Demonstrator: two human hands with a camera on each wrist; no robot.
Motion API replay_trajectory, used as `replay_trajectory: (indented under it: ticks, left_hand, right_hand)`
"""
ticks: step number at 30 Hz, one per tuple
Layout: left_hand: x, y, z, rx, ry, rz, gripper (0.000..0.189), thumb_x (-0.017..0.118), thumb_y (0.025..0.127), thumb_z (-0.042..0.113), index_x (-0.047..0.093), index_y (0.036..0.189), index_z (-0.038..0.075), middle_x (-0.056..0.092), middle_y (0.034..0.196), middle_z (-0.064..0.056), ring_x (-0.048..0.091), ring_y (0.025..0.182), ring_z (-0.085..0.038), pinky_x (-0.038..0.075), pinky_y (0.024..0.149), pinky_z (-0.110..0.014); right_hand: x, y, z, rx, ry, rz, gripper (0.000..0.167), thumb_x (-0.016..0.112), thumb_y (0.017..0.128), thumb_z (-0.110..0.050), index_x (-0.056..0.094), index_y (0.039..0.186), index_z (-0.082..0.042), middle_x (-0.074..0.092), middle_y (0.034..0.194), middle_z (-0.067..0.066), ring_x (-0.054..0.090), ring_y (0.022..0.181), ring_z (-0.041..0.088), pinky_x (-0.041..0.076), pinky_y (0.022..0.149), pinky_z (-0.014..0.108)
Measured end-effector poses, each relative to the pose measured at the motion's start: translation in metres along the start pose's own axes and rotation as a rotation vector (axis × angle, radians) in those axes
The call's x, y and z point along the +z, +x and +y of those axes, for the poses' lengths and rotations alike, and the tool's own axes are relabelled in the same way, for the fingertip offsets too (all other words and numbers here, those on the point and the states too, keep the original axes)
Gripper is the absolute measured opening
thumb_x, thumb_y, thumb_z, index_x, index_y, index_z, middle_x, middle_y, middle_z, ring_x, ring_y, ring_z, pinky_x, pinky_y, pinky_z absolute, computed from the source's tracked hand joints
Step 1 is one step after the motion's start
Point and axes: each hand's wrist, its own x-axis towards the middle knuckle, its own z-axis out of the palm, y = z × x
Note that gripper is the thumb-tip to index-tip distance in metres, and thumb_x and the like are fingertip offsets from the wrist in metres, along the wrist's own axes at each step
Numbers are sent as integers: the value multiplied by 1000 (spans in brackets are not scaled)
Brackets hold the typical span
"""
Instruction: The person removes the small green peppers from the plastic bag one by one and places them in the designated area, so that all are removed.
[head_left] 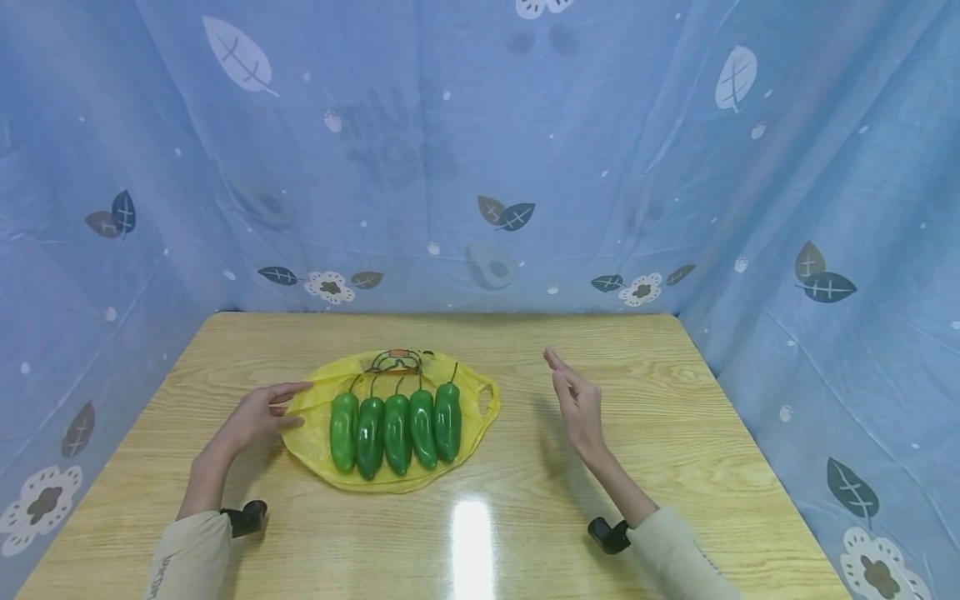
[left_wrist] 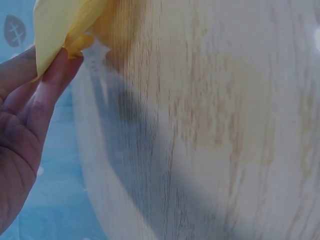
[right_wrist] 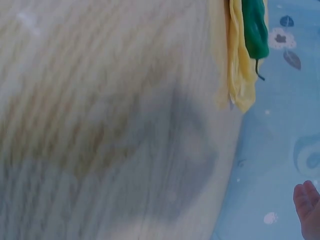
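A yellow plastic bag point(head_left: 315, 467) lies flat on the table, left of the middle, with a handle loop at its right end. Several long green peppers point(head_left: 397, 433) rest side by side on it, stems pointing to the back. At the bag's left edge my left hand point(head_left: 258, 417) pinches the plastic; in the left wrist view a yellow flap point(left_wrist: 52, 35) runs between thumb and fingers. My right hand point(head_left: 581, 408) hovers over the table to the right of the bag, fingers fairly straight, holding nothing. Only its fingertips point(right_wrist: 306, 200) show in the right wrist view.
The wooden table point(head_left: 660, 433) carries the bag, and a bright glare spot point(head_left: 472, 542) shows near its front. A blue patterned curtain point(head_left: 420, 167) hangs behind and along both sides. Black wrist cameras point(head_left: 247, 518) are worn on both arms.
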Motion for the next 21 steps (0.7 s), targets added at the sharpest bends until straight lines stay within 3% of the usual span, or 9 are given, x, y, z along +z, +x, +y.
replay_trajectory:
  ticks: [1,2,4,7,10,16,18,20,21]
  left_hand:
    - [0,0,0,2,4,1,56,70,85,1,48,136,-7,41,140,-33,46,120,-52,45,95,-54]
    - [0,-1,0,2,5,2,56,70,85,1,48,136,-7,41,139,-33,46,120,-52,45,96,-54]
    - [0,-1,0,4,8,2,56,70,85,1,48,136,-7,42,139,-33,47,119,-52,45,96,-54]
    - [0,-1,1,7,8,-1,55,69,86,2,48,136,-7,42,139,-33,45,120,-53,43,97,-55]
    - [1,-1,2,8,10,-3,55,69,85,1,48,135,-8,42,138,-33,44,120,-55,43,97,-56]
    - [1,-1,4,-7,23,-4,55,70,85,1,49,135,-7,42,138,-34,46,118,-55,45,95,-56]
    - [1,-1,4,-8,24,-2,55,71,85,2,49,135,-7,42,138,-34,46,118,-54,46,94,-55]
    - [1,-1,4,-2,22,-1,55,71,85,2,49,135,-8,43,138,-34,46,118,-54,46,95,-55]
    - [1,-1,4,-2,20,0,55,70,85,2,49,135,-8,43,137,-34,47,118,-54,46,95,-55]
  right_hand:
    - [2,-1,-1,0,-1,-4,25,43,95,10,63,106,17,57,121,31,65,74,16,40,72,1]
    - [3,-2,-2,0,3,-9,26,43,95,10,60,113,19,57,120,32,56,56,15,39,66,1]
    - [6,-3,-4,-1,0,-9,29,43,95,10,56,120,18,57,120,31,67,88,24,47,80,9]
    - [10,-5,-3,1,18,-14,31,43,95,10,55,122,17,57,122,30,69,85,31,53,84,24]
    - [13,-6,0,-11,38,-17,32,43,95,11,53,124,17,56,123,29,57,110,44,49,90,42]
    - [19,-9,-2,7,36,-11,33,43,94,11,52,125,17,56,122,31,65,89,44,55,82,32]
    - [22,-11,3,22,39,-9,33,43,95,9,53,127,14,57,122,29,63,69,35,55,66,23]
    - [25,-13,8,34,49,-5,33,43,97,7,54,128,12,58,124,26,67,92,36,54,63,22]
    - [26,-14,7,35,55,-5,33,43,97,6,54,128,11,58,124,27,67,83,29,50,55,20]
